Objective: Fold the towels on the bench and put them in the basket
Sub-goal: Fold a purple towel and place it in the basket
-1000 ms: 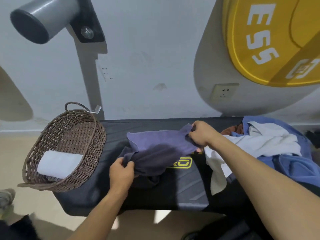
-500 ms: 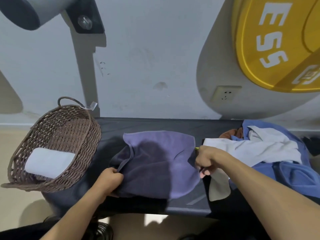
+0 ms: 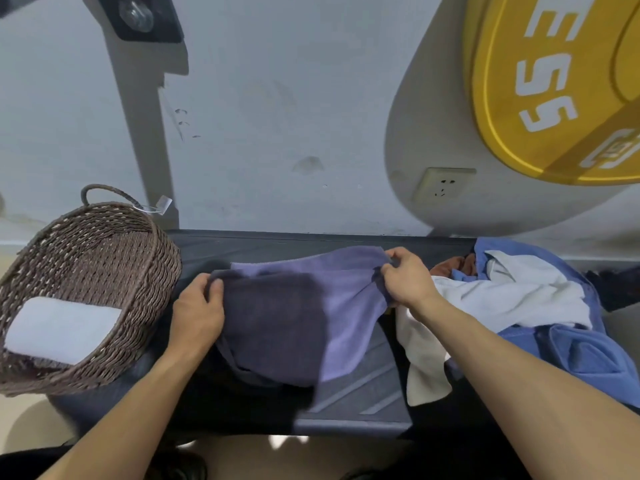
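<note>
A purple towel (image 3: 304,313) hangs over the middle of the black bench (image 3: 353,403), lifted at its far edge. My left hand (image 3: 197,310) pinches its left corner. At the towel's right corner my right hand (image 3: 405,278) grips the cloth. The brown wicker basket (image 3: 145,271) stands tilted on the bench's left end, and a folded white towel (image 3: 62,327) lies inside it. To the right lies a heap of a white towel (image 3: 512,296), a blue towel (image 3: 581,351) and an orange-brown one (image 3: 450,266).
A white wall with a socket (image 3: 441,184) runs close behind the bench. A yellow weight plate (image 3: 540,84) hangs at the upper right. A grey rack post (image 3: 145,116) stands behind the basket. Beige floor shows below the bench's near edge.
Both hands have gone from the towel's near side to its far corners and raised them; the towel lay flat half a second ago. The camera has tipped downward.
</note>
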### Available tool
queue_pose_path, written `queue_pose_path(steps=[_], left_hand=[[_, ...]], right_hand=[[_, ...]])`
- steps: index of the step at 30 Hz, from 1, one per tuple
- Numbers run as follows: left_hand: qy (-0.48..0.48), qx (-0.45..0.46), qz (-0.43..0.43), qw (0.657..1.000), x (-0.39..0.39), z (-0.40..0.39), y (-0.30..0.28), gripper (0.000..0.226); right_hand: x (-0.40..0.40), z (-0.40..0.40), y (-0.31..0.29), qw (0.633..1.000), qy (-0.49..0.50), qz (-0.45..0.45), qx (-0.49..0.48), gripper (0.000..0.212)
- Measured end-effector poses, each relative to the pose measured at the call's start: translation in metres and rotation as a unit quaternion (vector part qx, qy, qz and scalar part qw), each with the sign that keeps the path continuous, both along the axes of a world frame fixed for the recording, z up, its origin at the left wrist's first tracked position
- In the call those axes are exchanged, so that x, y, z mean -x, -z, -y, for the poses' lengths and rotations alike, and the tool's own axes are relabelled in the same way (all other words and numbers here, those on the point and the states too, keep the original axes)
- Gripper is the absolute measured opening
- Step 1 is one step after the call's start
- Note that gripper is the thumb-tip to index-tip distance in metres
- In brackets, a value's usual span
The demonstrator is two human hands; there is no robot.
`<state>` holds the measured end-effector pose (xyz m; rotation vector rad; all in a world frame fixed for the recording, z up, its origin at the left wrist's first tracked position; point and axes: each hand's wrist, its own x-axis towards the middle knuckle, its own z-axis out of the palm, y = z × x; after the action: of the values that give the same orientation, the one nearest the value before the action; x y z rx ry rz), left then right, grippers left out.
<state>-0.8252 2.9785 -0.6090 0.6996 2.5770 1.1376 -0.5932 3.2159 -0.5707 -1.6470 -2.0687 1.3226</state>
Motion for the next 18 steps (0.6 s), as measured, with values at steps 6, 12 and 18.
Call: queue_pose_path(steps=[6,12,18], left_hand=[[0.016,0.201,0.166,0.965,0.021,-0.004,0.020,0.014],[-0.036,0.228,0.187,0.955,0.045,-0.039,0.019,0.071],[-0.057,0.083,0.165,0.981,0.043,-0.057,0.021,0.022]], right_hand=[[-0.002,0.015,0.003,0.970,-0.089,0.157,0.164,0.026],[0.002,0.006,0.019,0.965,-0.105,0.232,0.069,0.036],[0.004,0.003,0.038,0.988,-0.057,0.141,-0.028,0.015]])
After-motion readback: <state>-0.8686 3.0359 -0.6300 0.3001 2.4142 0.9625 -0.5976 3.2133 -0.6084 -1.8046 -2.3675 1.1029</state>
